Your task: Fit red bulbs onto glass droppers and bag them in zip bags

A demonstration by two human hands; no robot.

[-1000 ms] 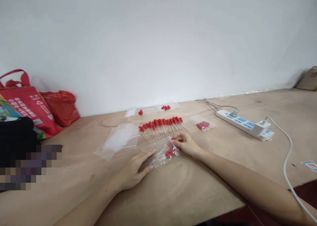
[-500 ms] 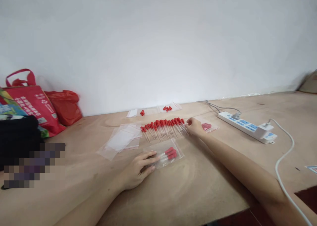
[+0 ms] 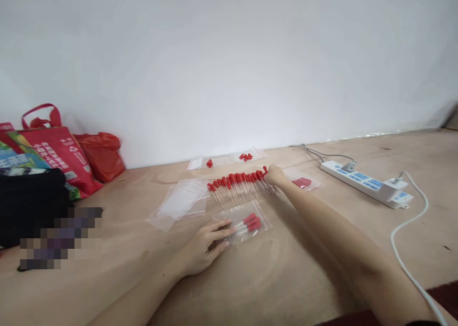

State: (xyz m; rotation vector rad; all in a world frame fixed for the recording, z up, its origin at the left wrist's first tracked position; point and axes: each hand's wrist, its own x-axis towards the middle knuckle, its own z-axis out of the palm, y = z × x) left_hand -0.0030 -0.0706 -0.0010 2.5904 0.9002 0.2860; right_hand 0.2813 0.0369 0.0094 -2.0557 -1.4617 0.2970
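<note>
My left hand [image 3: 211, 245] lies on the table with its fingers spread, the fingertips on the near end of a clear zip bag [image 3: 263, 216]. Several droppers with red bulbs [image 3: 253, 221] are inside that bag. Beyond it, more red-bulbed droppers [image 3: 236, 179] lie side by side in a row, bulbs towards the wall. At the row's right end my right hand [image 3: 275, 176] is closed on a dropper [image 3: 265, 169], whose red bulb stands a little above the others. The fingertips of that hand are partly hidden.
Flat clear bags [image 3: 181, 199] lie left of the row. A filled bag [image 3: 303, 182] sits right of it, and small red bulbs [image 3: 245, 157] lie on bags by the wall. A power strip [image 3: 365, 183] with a white cable [image 3: 404, 221] is at right, red bags [image 3: 102, 154] at left.
The right hand has turned and closed at the row's right end, and one dropper's bulb now stands higher beside it. My left hand stays on the bag. The whole view has shifted slightly.
</note>
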